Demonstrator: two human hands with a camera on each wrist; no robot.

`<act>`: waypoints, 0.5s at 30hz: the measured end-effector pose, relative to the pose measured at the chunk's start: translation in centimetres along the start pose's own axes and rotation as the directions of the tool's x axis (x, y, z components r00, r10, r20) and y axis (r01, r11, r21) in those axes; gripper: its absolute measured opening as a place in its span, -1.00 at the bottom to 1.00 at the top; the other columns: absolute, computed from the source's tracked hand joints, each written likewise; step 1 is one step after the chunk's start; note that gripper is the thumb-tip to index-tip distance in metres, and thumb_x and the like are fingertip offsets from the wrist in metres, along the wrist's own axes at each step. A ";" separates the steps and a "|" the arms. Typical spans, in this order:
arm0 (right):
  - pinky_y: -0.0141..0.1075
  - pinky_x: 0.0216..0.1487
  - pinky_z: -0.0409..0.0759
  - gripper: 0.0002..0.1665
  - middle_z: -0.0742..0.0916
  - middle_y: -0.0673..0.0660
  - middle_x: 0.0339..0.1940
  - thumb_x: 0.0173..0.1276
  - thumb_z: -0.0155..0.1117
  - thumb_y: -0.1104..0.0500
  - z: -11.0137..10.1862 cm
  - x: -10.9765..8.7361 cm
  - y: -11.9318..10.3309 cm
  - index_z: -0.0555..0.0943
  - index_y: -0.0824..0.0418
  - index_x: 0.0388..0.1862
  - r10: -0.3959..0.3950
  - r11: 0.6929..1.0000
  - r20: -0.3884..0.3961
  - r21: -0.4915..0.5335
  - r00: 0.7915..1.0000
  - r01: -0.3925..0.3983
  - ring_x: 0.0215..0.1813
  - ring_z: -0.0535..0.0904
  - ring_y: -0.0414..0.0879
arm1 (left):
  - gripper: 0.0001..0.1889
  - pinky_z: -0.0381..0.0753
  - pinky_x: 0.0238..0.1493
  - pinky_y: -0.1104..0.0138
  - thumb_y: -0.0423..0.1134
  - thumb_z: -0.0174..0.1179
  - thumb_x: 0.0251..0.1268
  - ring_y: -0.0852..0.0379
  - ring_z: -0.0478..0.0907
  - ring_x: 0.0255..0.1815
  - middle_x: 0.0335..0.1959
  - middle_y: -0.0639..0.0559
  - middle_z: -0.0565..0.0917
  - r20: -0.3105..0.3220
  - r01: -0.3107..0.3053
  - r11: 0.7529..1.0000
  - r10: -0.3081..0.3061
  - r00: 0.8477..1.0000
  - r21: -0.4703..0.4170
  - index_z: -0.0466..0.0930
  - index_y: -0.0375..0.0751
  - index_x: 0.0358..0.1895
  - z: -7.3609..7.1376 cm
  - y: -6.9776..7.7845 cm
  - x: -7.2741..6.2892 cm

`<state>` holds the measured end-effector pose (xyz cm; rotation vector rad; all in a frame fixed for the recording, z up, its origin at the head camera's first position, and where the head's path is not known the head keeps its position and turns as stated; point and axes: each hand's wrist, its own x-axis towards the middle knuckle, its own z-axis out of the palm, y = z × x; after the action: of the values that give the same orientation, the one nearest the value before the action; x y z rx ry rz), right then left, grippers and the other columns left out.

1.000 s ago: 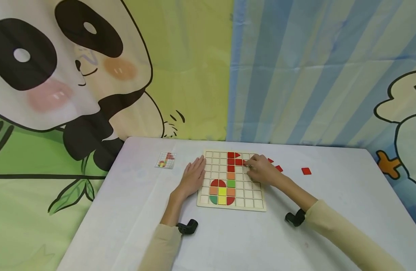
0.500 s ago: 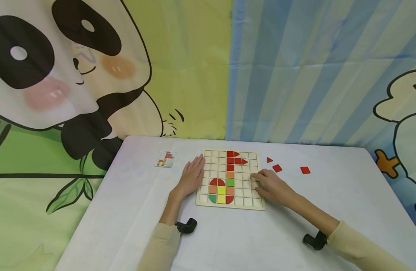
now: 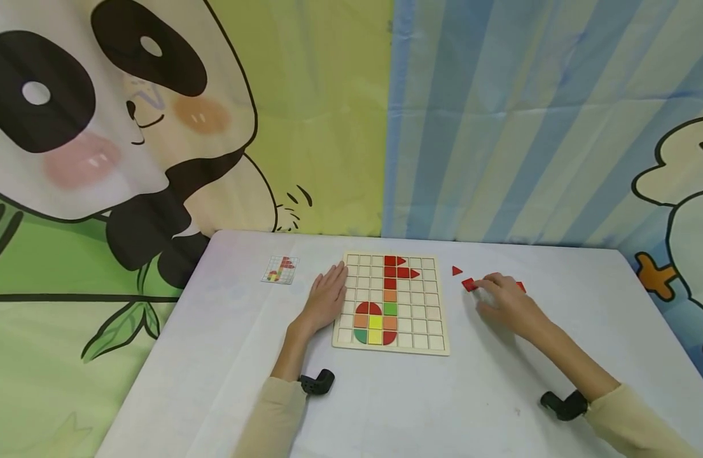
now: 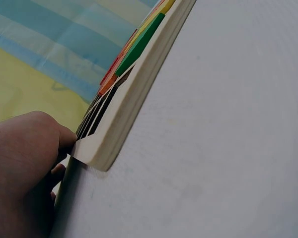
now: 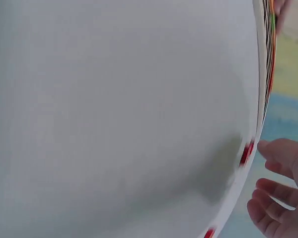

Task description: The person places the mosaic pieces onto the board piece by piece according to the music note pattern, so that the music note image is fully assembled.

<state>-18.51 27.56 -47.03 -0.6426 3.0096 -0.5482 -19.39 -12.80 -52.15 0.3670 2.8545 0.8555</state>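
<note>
A wooden grid board (image 3: 422, 324) lies on the table with red, orange, green and yellow pieces set in its cells. Along its left edge rests my left hand (image 3: 325, 298), fingers straight; the left wrist view has the thumb (image 4: 64, 136) against the board's edge. To the right of the board, my right hand (image 3: 511, 308) reaches over the table, its fingertips at a loose red square (image 3: 468, 285). Its fingers are spread apart in the right wrist view, with no piece seen between them. Whether a fingertip touches the square, I cannot tell.
A loose red triangle (image 3: 457, 271) lies between the board and the red square. Another red square (image 3: 521, 286) is partly hidden behind my right hand. A small pattern card (image 3: 280, 270) lies left of the board. A printed curtain (image 3: 500, 114) hangs behind the table.
My right hand has let go of a red triangle, now lying in the board's second row, and has moved right, off the board to the loose red square. My left hand stays in place.
</note>
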 end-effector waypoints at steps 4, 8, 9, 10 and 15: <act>0.33 0.17 0.58 -0.46 0.60 0.51 0.17 0.29 0.47 0.31 -1.4 -0.1 4.4 0.59 0.48 0.22 0.053 0.998 -0.003 0.032 0.999 -0.053 0.20 0.47 0.45 | -0.41 -0.22 0.72 -0.05 -0.15 -0.21 0.72 -0.08 -0.12 0.75 0.73 -0.09 -0.01 0.002 0.003 1.000 -0.003 1.000 0.006 0.03 -0.26 0.66 -0.1 -0.1 0.0; 0.33 0.18 0.58 -0.44 0.62 0.57 0.15 0.29 0.46 0.32 -1.6 -0.3 7.6 0.55 0.55 0.22 0.035 0.997 0.025 0.072 0.999 -0.037 0.17 0.53 0.48 | -0.41 -0.22 0.72 -0.04 -0.14 -0.21 0.72 -0.07 -0.12 0.75 0.73 -0.09 -0.01 -0.002 0.005 1.000 -0.005 1.000 0.008 0.03 -0.26 0.66 -0.2 0.0 -0.1; 0.32 0.15 0.59 -0.45 0.64 0.57 0.13 0.29 0.45 0.33 -1.5 -0.4 8.1 0.55 0.56 0.21 0.018 0.997 0.026 0.069 1.000 -0.020 0.15 0.56 0.48 | -0.41 -0.22 0.72 -0.05 -0.15 -0.21 0.72 -0.07 -0.12 0.75 0.73 -0.09 -0.01 -0.004 0.005 1.000 -0.005 1.000 0.006 0.03 -0.26 0.66 -0.2 0.0 -0.1; 0.29 0.12 0.62 -0.47 0.66 0.56 0.10 0.28 0.46 0.35 -1.4 -0.5 8.5 0.57 0.56 0.18 -0.003 0.998 0.016 0.062 1.000 0.002 0.12 0.59 0.46 | -0.41 -0.22 0.72 -0.05 -0.15 -0.21 0.72 -0.07 -0.12 0.75 0.73 -0.09 -0.01 -0.005 0.004 1.000 -0.004 1.000 0.005 0.03 -0.26 0.66 -0.2 0.0 -0.1; 0.17 -0.10 0.70 -0.62 0.72 0.49 -0.09 0.18 0.47 0.47 -0.8 -0.9 9.2 0.66 0.56 0.00 -0.082 0.997 -0.072 0.006 0.994 0.082 -0.08 0.67 0.37 | -0.41 -0.23 0.72 -0.04 -0.15 -0.22 0.72 -0.07 -0.13 0.75 0.73 -0.09 -0.02 0.000 0.006 1.000 -0.006 1.000 -0.003 0.03 -0.26 0.66 0.0 0.0 0.0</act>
<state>-21.39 35.99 -49.46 -0.7654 3.0568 -0.6010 -19.39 -12.83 -52.11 0.3583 2.8525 0.8586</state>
